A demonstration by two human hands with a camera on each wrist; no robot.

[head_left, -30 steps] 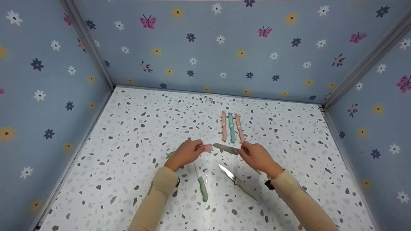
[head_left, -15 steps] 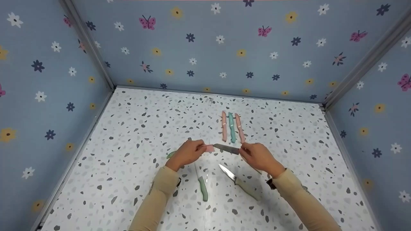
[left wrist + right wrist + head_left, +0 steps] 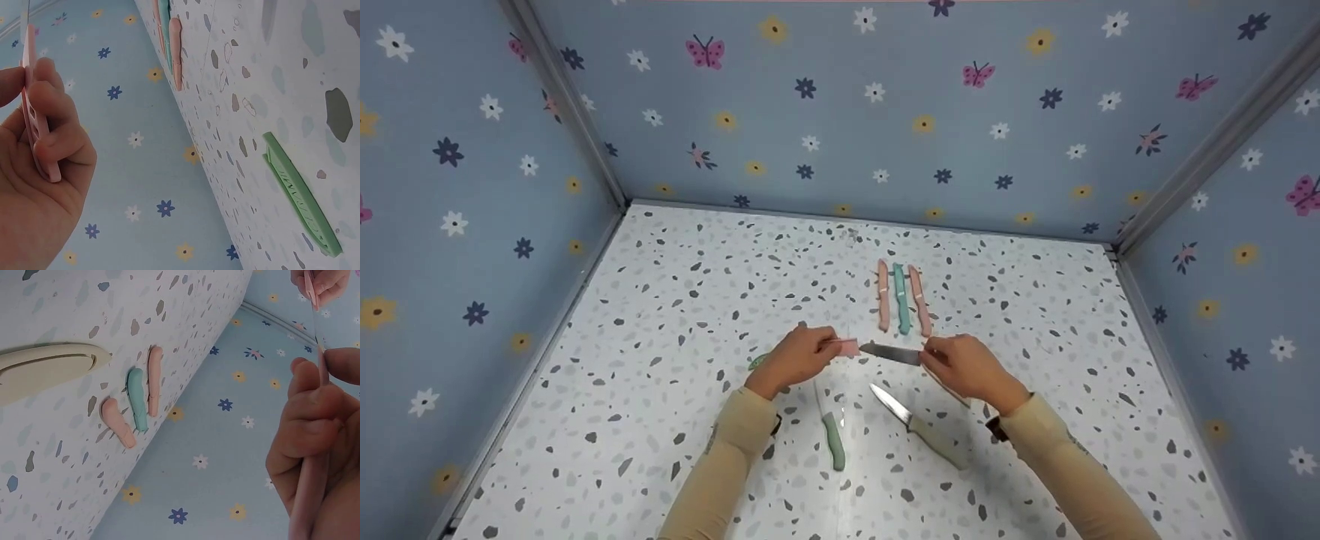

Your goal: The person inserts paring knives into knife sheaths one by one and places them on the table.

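Note:
My left hand pinches a pink blade cover, whose slots show between the fingers in the left wrist view. My right hand grips the pink handle of a knife. Its bare blade points left, the tip right at the end of the cover, and both are held up above the table. A green blade cover lies on the table by my left hand, partly hidden by it in the head view. Below the hands lie a green-handled knife and a cream-handled knife, both with bare blades.
Three covered knives lie side by side behind the hands: a pink one, a teal one and another pink one. A cream blade cover lies under my right hand. Flowered panels wall the speckled table.
The blade's tip has dipped a little and stays close to the pink cover's end. Both hands have hardly moved, and the knives on the table lie as before.

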